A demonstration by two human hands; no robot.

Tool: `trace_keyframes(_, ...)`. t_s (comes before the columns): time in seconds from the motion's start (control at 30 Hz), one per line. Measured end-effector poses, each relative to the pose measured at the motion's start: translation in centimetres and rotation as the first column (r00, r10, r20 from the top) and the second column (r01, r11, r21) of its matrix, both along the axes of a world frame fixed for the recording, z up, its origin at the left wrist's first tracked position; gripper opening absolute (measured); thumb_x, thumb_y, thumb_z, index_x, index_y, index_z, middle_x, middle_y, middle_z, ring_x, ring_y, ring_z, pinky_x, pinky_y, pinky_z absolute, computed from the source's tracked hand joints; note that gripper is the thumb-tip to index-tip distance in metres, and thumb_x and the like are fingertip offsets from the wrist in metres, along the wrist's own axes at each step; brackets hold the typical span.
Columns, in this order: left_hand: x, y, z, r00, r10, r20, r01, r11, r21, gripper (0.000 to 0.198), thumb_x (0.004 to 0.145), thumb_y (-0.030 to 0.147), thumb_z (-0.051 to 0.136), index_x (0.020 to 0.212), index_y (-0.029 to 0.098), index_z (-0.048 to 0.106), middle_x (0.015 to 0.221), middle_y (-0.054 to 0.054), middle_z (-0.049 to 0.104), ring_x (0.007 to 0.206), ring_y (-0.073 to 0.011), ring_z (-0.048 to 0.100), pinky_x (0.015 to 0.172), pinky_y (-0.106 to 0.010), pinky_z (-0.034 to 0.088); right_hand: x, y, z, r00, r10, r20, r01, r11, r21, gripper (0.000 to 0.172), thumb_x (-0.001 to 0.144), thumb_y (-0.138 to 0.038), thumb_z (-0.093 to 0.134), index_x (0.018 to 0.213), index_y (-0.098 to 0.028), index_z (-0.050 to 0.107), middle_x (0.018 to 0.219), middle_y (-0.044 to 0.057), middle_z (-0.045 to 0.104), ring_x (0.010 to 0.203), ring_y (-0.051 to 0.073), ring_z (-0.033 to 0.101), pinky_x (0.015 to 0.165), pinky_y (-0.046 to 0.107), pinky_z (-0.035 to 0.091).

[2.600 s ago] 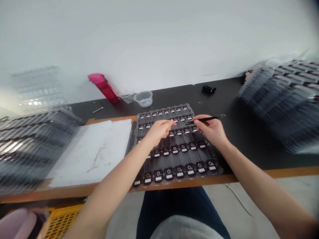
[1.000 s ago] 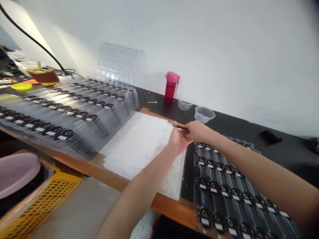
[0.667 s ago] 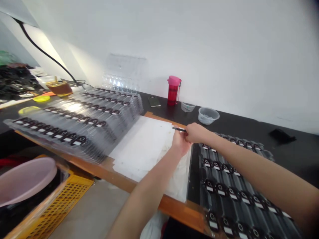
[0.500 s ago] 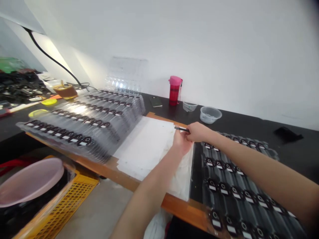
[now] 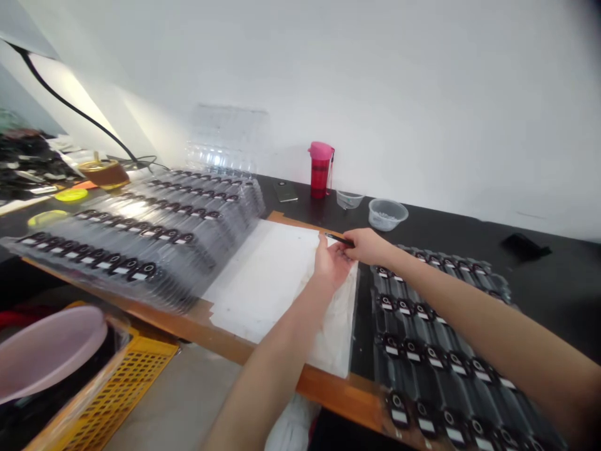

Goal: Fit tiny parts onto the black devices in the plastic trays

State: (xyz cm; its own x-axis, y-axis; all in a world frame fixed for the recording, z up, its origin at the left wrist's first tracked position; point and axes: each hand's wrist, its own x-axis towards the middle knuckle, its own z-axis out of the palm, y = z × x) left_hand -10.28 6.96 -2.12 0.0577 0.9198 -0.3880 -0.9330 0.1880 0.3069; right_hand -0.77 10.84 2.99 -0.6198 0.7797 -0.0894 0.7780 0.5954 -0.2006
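Observation:
My right hand (image 5: 369,245) pinches a slim black piece (image 5: 342,239) with a lighter end, too small to name. It points left over the white sheet (image 5: 263,269). Just below, my left hand (image 5: 331,266) is turned palm up, its thumb raised and apart beside the piece's far end. The left fingers are partly hidden behind the right hand; I make out nothing held in them. Under my right forearm lies a clear plastic tray (image 5: 417,332) with rows of small black parts, each bearing a ring mark and a white label.
To the left stands a tall stack of similar filled trays (image 5: 183,269). Behind are a pink bottle (image 5: 320,172), a phone (image 5: 285,191) and a clear tub (image 5: 387,216) with small bits. A yellow basket (image 5: 117,388) and a pink basin (image 5: 51,351) sit below the table edge.
The view has turned slightly, shifting the scene left. My left thumb and fingers have spread a little from the black piece, which stays in my right hand.

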Motion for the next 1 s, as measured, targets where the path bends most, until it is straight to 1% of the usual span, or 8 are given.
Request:
trace_keyframes(0.17,0.0,0.1,-0.1,1.000,0.010,-0.006,-0.010,1.000,-0.005,0.055,0.091,0.055,0.027,0.068,0.012,0.054,0.057,-0.005,0.048,0.056,-0.0157,0.051,0.058,-0.028,0.048,0.2,0.0,0.1,0.999,0.030,-0.034,-0.031,0.999,-0.036,0.021,0.074,-0.015,0.051,0.089,-0.016,0.067,0.082,0.002,0.070,0.072,0.014,0.061,0.058,0.019,0.037)
trace_keyframes(0.27,0.0,0.0,0.1,1.000,0.011,-0.003,-0.011,1.000,0.000,0.055,0.092,0.053,0.028,0.072,0.011,0.057,0.061,-0.007,0.052,0.061,-0.0169,0.055,0.060,-0.029,0.049,0.2,-0.1,0.3,0.999,0.035,-0.030,-0.037,0.998,-0.044,0.022,0.075,-0.015,0.052,0.090,-0.016,0.068,0.085,0.003,0.071,0.074,0.014,0.062,0.060,0.019,0.038)
trace_keyframes(0.4,0.1,-0.2,0.3,1.000,-0.008,0.000,0.008,1.000,0.028,0.052,0.092,0.051,0.032,0.077,0.010,0.060,0.071,-0.010,0.060,0.067,-0.0179,0.059,0.061,-0.028,0.050,0.0,-0.5,0.6,1.000,0.020,-0.003,-0.021,0.999,-0.030,0.019,0.075,-0.016,0.053,0.086,-0.014,0.068,0.083,0.006,0.070,0.072,0.016,0.063,0.058,0.021,0.038)
trace_keyframes(0.6,0.1,-0.3,0.1,0.998,-0.050,-0.023,0.050,0.999,0.015,0.055,0.091,0.055,0.030,0.072,0.012,0.058,0.069,-0.008,0.060,0.065,-0.0173,0.060,0.058,-0.028,0.049,-0.6,-1.1,1.0,0.999,0.031,0.023,-0.030,0.999,-0.034,0.015,0.071,-0.011,0.055,0.081,-0.011,0.066,0.087,0.013,0.069,0.080,0.022,0.062,0.063,0.025,0.037)
trace_keyframes(0.73,0.0,-0.4,-0.1,0.997,-0.050,-0.060,0.052,0.999,0.017,0.056,0.093,0.052,0.027,0.078,0.008,0.060,0.070,-0.011,0.062,0.066,-0.0185,0.061,0.062,-0.030,0.051,0.1,-0.8,1.3,0.995,0.008,-0.098,-0.016,0.996,-0.085,0.010,0.071,-0.013,0.056,0.079,-0.013,0.062,0.082,0.008,0.066,0.073,0.017,0.059,0.061,0.023,0.037)
trace_keyframes(0.87,-0.1,-0.4,-0.2,0.996,-0.047,-0.082,0.044,0.998,-0.044,0.053,0.094,0.046,0.029,0.081,0.007,0.062,0.068,-0.013,0.062,0.065,-0.0188,0.062,0.062,-0.031,0.052,1.2,-0.5,1.2,0.953,-0.107,-0.283,0.051,0.979,-0.198,0.006,0.074,-0.019,0.054,0.077,-0.015,0.057,0.070,0.001,0.061,0.061,0.011,0.053,0.052,0.020,0.036)
trace_keyframes(0.93,-0.2,-0.5,-0.3,0.994,-0.069,-0.088,0.063,0.996,-0.067,0.044,0.093,0.040,0.035,0.079,0.007,0.061,0.066,-0.011,0.061,0.060,-0.0159,0.060,0.055,-0.026,0.050,1.7,-0.2,1.1,0.917,-0.175,-0.358,0.074,0.957,-0.279,0.005,0.076,-0.020,0.053,0.078,-0.016,0.056,0.063,-0.002,0.056,0.053,0.009,0.048,0.048,0.019,0.036)
trace_keyframes(1.0,-0.3,-0.5,-0.3,0.989,-0.106,-0.102,0.098,0.992,-0.076,0.028,0.090,0.027,0.044,0.077,0.007,0.060,0.064,-0.009,0.060,0.052,-0.0114,0.055,0.046,-0.020,0.044,1.9,0.6,1.2,0.867,-0.260,-0.426,0.098,0.926,-0.365,0.004,0.075,-0.019,0.054,0.079,-0.017,0.055,0.055,-0.005,0.050,0.046,0.007,0.042,0.044,0.018,0.034)
